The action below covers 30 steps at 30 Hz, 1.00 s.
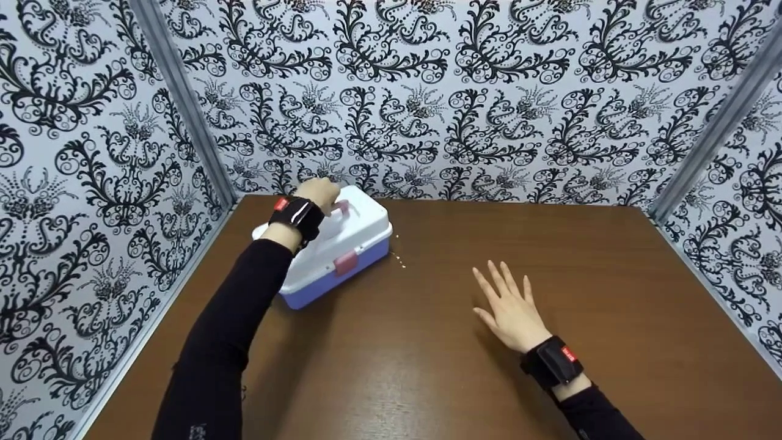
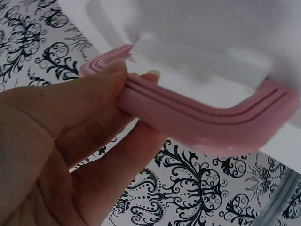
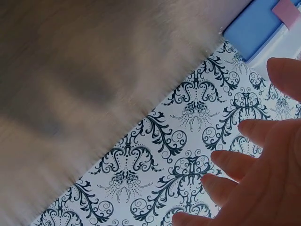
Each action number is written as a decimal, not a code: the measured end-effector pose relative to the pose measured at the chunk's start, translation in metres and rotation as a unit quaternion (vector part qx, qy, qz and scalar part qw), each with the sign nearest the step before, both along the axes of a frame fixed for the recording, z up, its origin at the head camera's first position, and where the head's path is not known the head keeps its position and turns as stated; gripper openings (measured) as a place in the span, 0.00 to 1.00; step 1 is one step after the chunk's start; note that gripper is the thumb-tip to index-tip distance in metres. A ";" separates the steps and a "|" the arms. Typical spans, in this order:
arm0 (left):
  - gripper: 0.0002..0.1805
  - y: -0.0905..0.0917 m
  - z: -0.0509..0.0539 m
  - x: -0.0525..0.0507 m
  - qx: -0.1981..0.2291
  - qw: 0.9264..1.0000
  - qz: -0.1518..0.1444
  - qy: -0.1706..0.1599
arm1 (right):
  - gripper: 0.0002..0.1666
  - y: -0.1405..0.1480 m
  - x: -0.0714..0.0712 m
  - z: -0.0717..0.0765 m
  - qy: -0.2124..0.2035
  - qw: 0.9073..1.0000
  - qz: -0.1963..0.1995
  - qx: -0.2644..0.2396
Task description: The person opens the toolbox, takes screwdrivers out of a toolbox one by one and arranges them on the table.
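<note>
A plastic carrying case (image 1: 342, 244) with a white lid, a blue-purple base and a pink latch (image 1: 346, 263) stands at the back left of the table. My left hand (image 1: 319, 192) is over its lid. In the left wrist view, thumb and fingers of that hand (image 2: 70, 136) grip the pink handle (image 2: 188, 115) near one end. My right hand (image 1: 512, 311) hovers above the table to the right, fingers spread and holding nothing. The right wrist view shows that hand (image 3: 263, 174) apart from the case (image 3: 258, 30), whose corner appears at upper right.
Several small pale crumbs or bits (image 1: 398, 260) lie on the brown wooden table (image 1: 440, 354) just right of the case. Patterned panels (image 1: 427, 104) enclose the table at the back and both sides, joined by grey corner posts (image 1: 183, 91).
</note>
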State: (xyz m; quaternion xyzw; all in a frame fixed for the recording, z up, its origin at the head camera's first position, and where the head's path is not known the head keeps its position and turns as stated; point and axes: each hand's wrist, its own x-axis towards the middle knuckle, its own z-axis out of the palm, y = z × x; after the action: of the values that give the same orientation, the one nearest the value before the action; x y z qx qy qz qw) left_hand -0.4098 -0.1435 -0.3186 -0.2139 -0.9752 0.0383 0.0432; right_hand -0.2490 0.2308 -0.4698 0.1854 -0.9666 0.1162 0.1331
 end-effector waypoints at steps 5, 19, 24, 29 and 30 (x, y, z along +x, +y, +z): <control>0.05 0.003 0.009 0.003 0.036 0.997 0.003 -0.065 | 0.40 -0.002 0.000 -0.001 0.000 1.000 0.001 0.001; 0.17 0.008 0.025 0.016 0.139 0.918 0.039 -0.369 | 0.39 -0.008 -0.002 -0.005 0.000 1.000 0.009 -0.009; 0.18 0.009 0.011 0.017 0.234 0.876 0.026 -0.421 | 0.39 -0.011 -0.003 -0.005 -0.007 1.000 0.013 -0.009; 0.19 0.015 -0.006 0.024 0.345 0.828 0.045 -0.439 | 0.39 -0.017 -0.006 -0.004 -0.026 0.999 0.023 -0.018; 0.19 0.017 -0.008 0.026 0.363 0.819 0.053 -0.441 | 0.39 -0.018 -0.006 -0.004 -0.030 0.999 0.026 -0.021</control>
State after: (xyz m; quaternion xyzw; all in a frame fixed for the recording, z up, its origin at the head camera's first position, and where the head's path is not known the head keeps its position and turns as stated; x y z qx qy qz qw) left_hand -0.3838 -0.1261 -0.3267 -0.1251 -0.8428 -0.4149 -0.3192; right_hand -0.2552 0.2130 -0.4740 0.2043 -0.9624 0.1452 0.1045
